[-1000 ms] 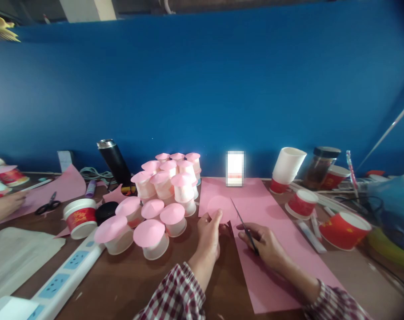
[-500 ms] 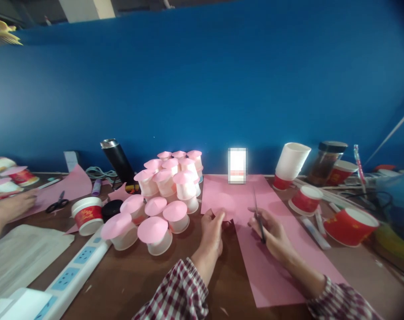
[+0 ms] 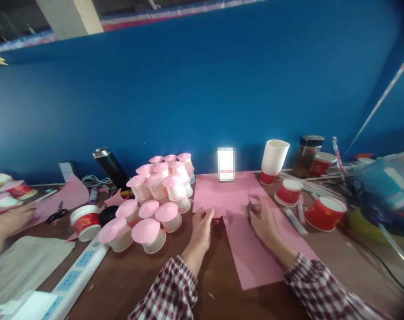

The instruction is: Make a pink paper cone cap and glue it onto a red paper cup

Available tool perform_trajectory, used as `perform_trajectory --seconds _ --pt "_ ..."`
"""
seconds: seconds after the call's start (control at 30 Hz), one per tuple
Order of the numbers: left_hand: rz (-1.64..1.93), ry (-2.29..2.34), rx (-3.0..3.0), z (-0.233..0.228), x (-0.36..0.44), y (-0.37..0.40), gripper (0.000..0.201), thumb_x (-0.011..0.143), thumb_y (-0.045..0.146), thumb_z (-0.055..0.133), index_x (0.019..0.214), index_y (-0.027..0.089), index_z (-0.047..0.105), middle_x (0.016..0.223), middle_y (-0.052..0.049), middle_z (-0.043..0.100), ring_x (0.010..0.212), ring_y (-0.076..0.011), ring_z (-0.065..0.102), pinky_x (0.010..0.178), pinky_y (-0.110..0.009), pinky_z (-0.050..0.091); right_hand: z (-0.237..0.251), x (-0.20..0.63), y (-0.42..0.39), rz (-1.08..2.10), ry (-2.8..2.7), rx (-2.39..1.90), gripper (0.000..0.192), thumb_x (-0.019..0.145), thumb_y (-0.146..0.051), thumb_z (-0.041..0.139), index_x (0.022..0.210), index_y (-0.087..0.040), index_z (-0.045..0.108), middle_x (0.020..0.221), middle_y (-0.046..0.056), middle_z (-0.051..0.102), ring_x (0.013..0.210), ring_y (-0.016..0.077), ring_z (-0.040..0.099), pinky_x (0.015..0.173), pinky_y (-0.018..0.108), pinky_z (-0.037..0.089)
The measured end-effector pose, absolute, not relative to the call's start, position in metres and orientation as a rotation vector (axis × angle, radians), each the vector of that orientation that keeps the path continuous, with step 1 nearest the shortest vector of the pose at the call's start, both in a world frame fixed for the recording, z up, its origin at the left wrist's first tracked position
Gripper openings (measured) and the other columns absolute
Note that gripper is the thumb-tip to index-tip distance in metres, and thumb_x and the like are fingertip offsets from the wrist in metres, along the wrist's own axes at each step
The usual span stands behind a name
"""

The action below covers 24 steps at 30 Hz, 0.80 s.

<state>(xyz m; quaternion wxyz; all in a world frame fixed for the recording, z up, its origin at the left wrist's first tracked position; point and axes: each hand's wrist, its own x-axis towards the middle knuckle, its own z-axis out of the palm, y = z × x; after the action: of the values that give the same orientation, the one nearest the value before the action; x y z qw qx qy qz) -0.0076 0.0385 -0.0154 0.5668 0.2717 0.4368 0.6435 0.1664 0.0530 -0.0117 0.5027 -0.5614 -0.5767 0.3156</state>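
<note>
My left hand point(image 3: 202, 229) pinches the near edge of a pink paper sheet point(image 3: 208, 191) between thumb and fingers. Wrapped in my right hand point(image 3: 264, 222) is a pair of dark-handled scissors point(image 3: 249, 209), blades pointing away from me and slightly blurred. A longer stretch of pink paper point(image 3: 251, 258) lies flat on the brown table beneath my right hand; whether it joins the held sheet is unclear. Left of my left hand, several paper cups wear shallow pink cone tops point(image 3: 146, 230).
At left lie a power strip point(image 3: 83, 269), a red-and-white cup point(image 3: 86, 222), a black flask point(image 3: 111, 166), other scissors point(image 3: 57, 214) and another person's hand point(image 3: 13, 220). Stacked white cups point(image 3: 274, 155), red cups point(image 3: 325, 213) and a dark-lidded jar point(image 3: 306, 155) stand at right.
The camera view has swung slightly right, so the table items appear shifted left. My right hand with the scissors has turned and moved a little; my left hand still grips the paper.
</note>
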Motion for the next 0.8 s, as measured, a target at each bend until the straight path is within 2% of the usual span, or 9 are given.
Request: perform_trajectory --seconds 0.07,0.13,0.23,0.3,0.4,0.47,0.6,0.7,0.8 --pt "1.529 1.034 0.658 -0.016 -0.008 0.036 0.025 0.063 0.03 0.075 0.075 0.013 0.061 0.068 0.0 0.064 0.055 -0.008 0.057 0.052 -0.019 0.045 -0.01 0.167 0.051 0.722 -1.427 -1.384 0.051 0.074 -0.053 0.061 0.106 -0.017 0.047 0.073 0.006 0.067 0.062 0.0194 0.062 0.054 0.027 0.045" --pt "1.555 1.029 0.654 -0.016 -0.008 0.033 0.024 0.064 0.029 0.075 0.078 0.013 0.062 0.071 0.0 0.065 0.057 -0.0082 0.058 0.053 -0.018 0.044 -0.009 0.169 0.05 0.637 -1.51 -1.417 0.038 0.074 -0.054 0.06 0.087 -0.019 0.05 0.068 0.004 0.066 0.057 0.0183 0.06 0.051 0.025 0.041" --pt "1.588 1.012 0.61 -0.016 -0.01 0.027 0.024 0.063 0.028 0.075 0.076 0.013 0.061 0.072 -0.001 0.066 0.06 -0.0094 0.059 0.055 -0.019 0.045 -0.007 0.174 0.051 0.484 -1.647 -1.513 0.035 0.076 -0.053 0.057 0.066 -0.021 0.045 0.063 0.003 0.063 0.054 0.017 0.055 0.049 0.024 0.033" --pt "1.606 1.01 0.56 -0.014 -0.01 0.024 0.025 0.061 0.027 0.076 0.076 0.013 0.062 0.073 -0.002 0.066 0.062 -0.0099 0.06 0.057 -0.02 0.045 -0.006 0.178 0.054 0.475 -1.675 -1.543 0.034 0.076 -0.051 0.057 0.066 -0.022 0.045 0.064 0.003 0.062 0.054 0.0165 0.053 0.049 0.024 0.031" --pt "1.632 1.004 0.481 -0.01 -0.008 0.028 0.026 0.058 0.024 0.078 0.075 0.013 0.061 0.074 -0.001 0.065 0.061 -0.0093 0.06 0.057 -0.02 0.046 -0.004 0.178 0.055 0.672 -1.631 -1.426 0.032 0.075 -0.05 0.059 0.071 -0.021 0.046 0.067 0.002 0.061 0.059 0.0163 0.054 0.051 0.024 0.035" --pt "1.65 0.997 0.443 -0.008 -0.005 0.035 0.026 0.058 0.022 0.078 0.073 0.013 0.059 0.069 0.001 0.063 0.058 -0.0078 0.058 0.055 -0.019 0.045 -0.002 0.174 0.054 0.897 -1.557 -1.291 0.032 0.075 -0.049 0.06 0.079 -0.02 0.047 0.066 0.0 0.06 0.058 0.0149 0.053 0.051 0.023 0.037" --pt "1.701 0.955 0.395 -0.006 0.002 0.055 0.024 0.058 0.019 0.076 0.07 0.015 0.055 0.063 0.004 0.059 0.053 -0.0062 0.056 0.054 -0.018 0.046 -0.002 0.164 0.046 1.21 -1.511 -1.102 0.036 0.077 -0.045 0.059 0.099 -0.017 0.05 0.061 -0.004 0.055 0.05 0.0103 0.045 0.044 0.02 0.033" --pt "1.72 0.913 0.383 -0.006 0.003 0.062 0.024 0.058 0.017 0.076 0.069 0.015 0.054 0.063 0.003 0.06 0.055 -0.0068 0.058 0.054 -0.018 0.047 -0.004 0.16 0.043 1.229 -1.621 -1.044 0.026 0.081 -0.04 0.054 0.094 -0.017 0.055 0.062 -0.003 0.054 0.052 0.01 0.045 0.046 0.02 0.035" --pt "1.699 0.893 0.393 -0.008 -0.004 0.062 0.024 0.059 0.019 0.076 0.07 0.014 0.055 0.065 0.001 0.062 0.054 -0.0088 0.059 0.053 -0.02 0.048 -0.005 0.159 0.042 1.072 -1.758 -1.087 0.021 0.08 -0.037 0.055 0.089 -0.018 0.06 0.064 -0.002 0.056 0.055 0.0115 0.048 0.05 0.022 0.037"
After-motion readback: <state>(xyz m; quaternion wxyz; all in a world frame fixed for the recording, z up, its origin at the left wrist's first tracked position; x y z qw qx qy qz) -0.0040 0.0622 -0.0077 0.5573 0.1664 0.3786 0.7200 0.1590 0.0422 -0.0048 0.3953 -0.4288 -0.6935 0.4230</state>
